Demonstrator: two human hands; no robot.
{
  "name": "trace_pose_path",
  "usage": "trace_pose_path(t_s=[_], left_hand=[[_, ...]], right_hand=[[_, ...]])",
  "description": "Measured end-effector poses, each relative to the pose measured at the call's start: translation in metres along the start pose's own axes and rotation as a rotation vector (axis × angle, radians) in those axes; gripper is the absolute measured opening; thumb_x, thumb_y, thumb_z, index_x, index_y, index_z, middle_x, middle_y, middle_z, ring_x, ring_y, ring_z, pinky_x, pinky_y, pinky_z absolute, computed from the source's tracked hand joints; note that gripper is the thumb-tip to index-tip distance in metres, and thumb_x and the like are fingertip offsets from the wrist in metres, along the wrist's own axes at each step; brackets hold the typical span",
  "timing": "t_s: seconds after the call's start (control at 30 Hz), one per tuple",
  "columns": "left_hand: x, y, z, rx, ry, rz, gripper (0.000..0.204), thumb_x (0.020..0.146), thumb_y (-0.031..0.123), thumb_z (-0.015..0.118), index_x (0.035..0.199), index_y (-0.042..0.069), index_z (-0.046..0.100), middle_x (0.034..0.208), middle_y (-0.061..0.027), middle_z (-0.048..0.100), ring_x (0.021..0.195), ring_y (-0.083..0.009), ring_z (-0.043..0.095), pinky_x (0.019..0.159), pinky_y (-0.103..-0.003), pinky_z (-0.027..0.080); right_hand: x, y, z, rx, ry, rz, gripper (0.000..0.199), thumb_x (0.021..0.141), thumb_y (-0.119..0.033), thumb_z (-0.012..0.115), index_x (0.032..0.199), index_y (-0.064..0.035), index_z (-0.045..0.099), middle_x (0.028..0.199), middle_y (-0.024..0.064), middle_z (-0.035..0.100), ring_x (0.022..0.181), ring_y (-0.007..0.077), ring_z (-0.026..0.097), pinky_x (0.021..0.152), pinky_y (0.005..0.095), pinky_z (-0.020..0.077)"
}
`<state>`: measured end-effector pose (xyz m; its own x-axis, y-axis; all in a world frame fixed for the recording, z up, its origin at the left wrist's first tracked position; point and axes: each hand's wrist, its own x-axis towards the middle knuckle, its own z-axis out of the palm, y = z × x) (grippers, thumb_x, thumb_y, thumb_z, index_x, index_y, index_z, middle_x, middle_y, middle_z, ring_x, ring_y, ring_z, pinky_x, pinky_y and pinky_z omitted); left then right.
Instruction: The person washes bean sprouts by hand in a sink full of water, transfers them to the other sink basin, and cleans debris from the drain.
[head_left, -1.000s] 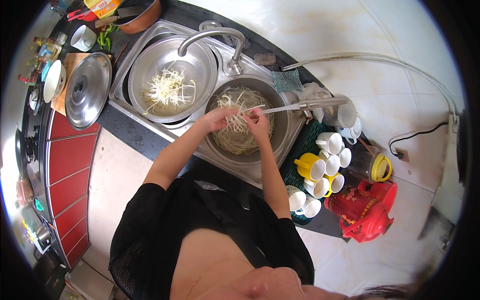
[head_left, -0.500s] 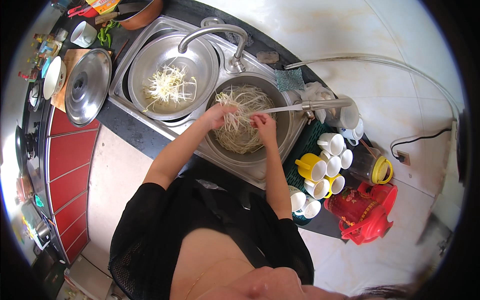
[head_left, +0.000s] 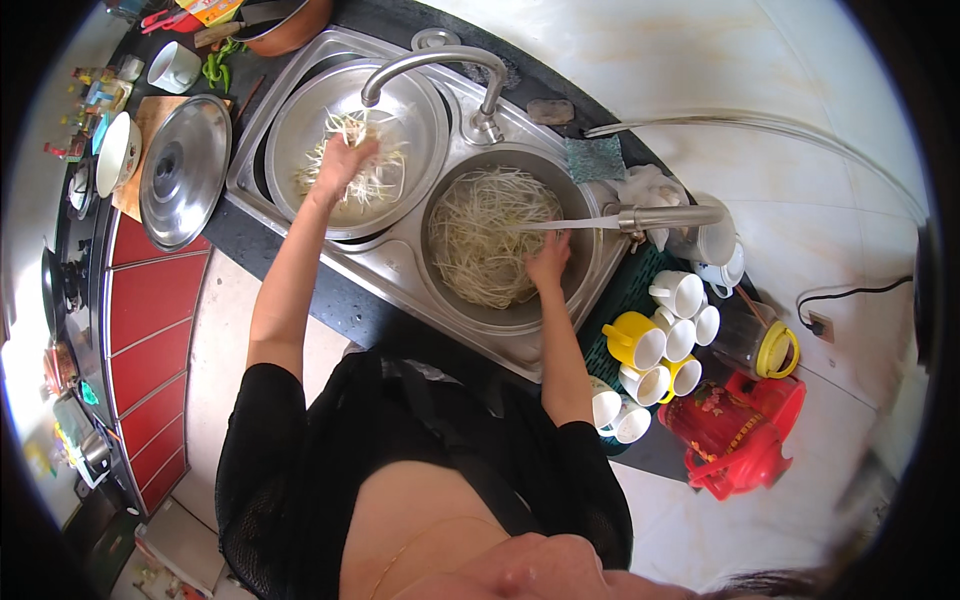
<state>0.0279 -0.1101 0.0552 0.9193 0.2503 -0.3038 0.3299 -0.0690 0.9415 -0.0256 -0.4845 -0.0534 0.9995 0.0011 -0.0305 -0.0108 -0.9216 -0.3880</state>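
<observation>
My left hand point(head_left: 345, 165) is closed round a small bunch of bean sprouts point(head_left: 349, 126), over the wide metal bowl point(head_left: 420, 165) in the left sink basin. More bean sprouts point(head_left: 385, 180) lie in that bowl, under and beside my fingers. In the right basin stands a round metal pot point(head_left: 437, 285) full of bean sprouts point(head_left: 485, 230) in water. My right hand point(head_left: 549, 262) is at the pot's right side, fingers loosely apart at the edge of the sprouts. Just above it, a stream runs from the short tap point(head_left: 670, 217) into the pot.
A tall curved tap point(head_left: 440, 55) arches over the left bowl. Left of the sink, a metal lid point(head_left: 185, 170) leans by a white bowl point(head_left: 118, 153). To the right, white and yellow mugs point(head_left: 634, 340) fill a green rack, near a red thermos point(head_left: 735, 430).
My left hand has moved from the pot to the left bowl, carrying bean sprouts. My right hand has shifted slightly right and down within the pot.
</observation>
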Motion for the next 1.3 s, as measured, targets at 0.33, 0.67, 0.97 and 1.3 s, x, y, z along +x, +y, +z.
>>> trace_pose_path(t_s=[0.33, 0.67, 0.97, 1.3], left_hand=[[-0.031, -0.015, 0.042, 0.981, 0.118, 0.354, 0.042, 0.07, 0.014, 0.061, 0.108, 0.009, 0.045, 0.106, -0.0155, 0.049, 0.096, -0.0319, 0.047, 0.081, -0.038, 0.041], [-0.027, -0.079, 0.168, 1.041, -0.428, 0.158, 0.087, 0.056, 0.02, 0.071, 0.128, 0.025, 0.022, 0.132, -0.0175, 0.019, 0.115, -0.0435, 0.027, 0.091, -0.047, 0.032], [-0.039, -0.081, 0.187, 1.07, -0.718, -0.069, 0.102, 0.051, 0.018, 0.074, 0.13, 0.027, 0.011, 0.132, -0.0215, 0.016, 0.119, -0.0428, 0.02, 0.091, -0.052, 0.029], [-0.073, -0.068, 0.179, 0.636, -0.673, 0.24, 0.06, 0.062, 0.006, 0.061, 0.117, 0.011, 0.038, 0.106, -0.0216, 0.047, 0.093, -0.0351, 0.051, 0.079, -0.037, 0.042]], right_hand=[[-0.007, 0.001, 0.044, 0.27, -0.842, -0.352, 0.032, 0.073, -0.017, 0.053, 0.104, -0.0108, 0.055, 0.107, 0.0139, 0.05, 0.091, 0.0319, 0.051, 0.086, 0.0499, 0.0331], [0.024, -0.06, 0.02, -0.282, -0.596, -0.374, 0.072, 0.056, -0.031, 0.073, 0.119, -0.0184, 0.041, 0.129, 0.0173, 0.025, 0.107, 0.0393, 0.038, 0.087, 0.0442, 0.0353], [0.009, 0.003, 0.004, -0.101, -0.313, 0.075, 0.044, 0.069, -0.012, 0.058, 0.112, -0.0146, 0.047, 0.127, 0.0194, 0.025, 0.106, 0.04, 0.038, 0.087, 0.0436, 0.0353], [-0.014, -0.024, -0.023, 0.481, -0.471, -0.153, 0.031, 0.066, -0.008, 0.057, 0.097, -0.0062, 0.052, 0.095, 0.0182, 0.049, 0.088, 0.0352, 0.048, 0.077, 0.0387, 0.0394]])
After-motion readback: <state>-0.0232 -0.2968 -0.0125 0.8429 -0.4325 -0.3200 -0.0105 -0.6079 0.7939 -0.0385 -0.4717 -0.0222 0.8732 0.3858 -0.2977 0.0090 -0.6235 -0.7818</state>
